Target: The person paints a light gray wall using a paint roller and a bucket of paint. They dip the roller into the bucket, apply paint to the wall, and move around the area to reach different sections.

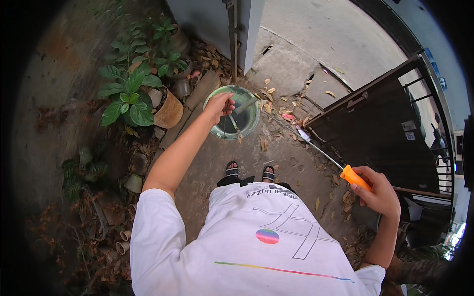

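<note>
My left hand [220,107] is over a round greenish bucket [254,124] with dark liquid inside. Its curled fingers appear closed on the bucket's thin wire handle [224,127]. Just below them a paintbrush [234,124] slants down, bristles reaching past the near rim; whether the fingers also touch it is hidden. Out to the right, my right hand [377,190] grips the orange handle of a long paint roller [355,177]. The metal rod [318,148] runs up and left to the bucket, where the grey-green roller sleeve [246,106] lies across the opening.
Potted plants [168,109] and a stone edging [202,88] stand on the left. A dark metal gate [374,118] is at right, a wall end [253,33] ahead. Dry leaves [263,142] litter the concrete. My sandalled feet [232,169] are below the bucket.
</note>
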A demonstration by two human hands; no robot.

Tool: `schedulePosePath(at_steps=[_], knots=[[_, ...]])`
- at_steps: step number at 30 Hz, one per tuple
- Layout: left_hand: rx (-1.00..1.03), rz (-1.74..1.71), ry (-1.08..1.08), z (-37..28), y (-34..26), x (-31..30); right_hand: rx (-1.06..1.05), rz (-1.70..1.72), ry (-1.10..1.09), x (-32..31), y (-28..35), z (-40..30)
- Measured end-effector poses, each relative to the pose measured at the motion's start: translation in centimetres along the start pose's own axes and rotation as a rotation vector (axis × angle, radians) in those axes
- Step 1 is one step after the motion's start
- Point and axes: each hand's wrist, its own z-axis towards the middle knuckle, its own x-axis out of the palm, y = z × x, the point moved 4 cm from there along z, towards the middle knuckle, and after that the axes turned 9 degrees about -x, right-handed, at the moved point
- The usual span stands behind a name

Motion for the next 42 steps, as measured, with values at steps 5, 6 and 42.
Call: schedulePosePath(at_steps=[5, 6, 42], knots=[[0.026, -0.071, -0.023, -0.5, 0.1, -1.7, -0.028, -0.059, 0.083, 3.0, 2.4, 2.9], [0.029, -0.092, -0.030, -0.6, 0.3, -2.1, -0.039, -0.066, 0.092, 3.7, 2.8, 3.5], [-0.018, -0.285, 0.035, 0.3, 4.2, -2.2, -0.133, -0.490, 0.216, 11.3, 4.4, 11.7]])
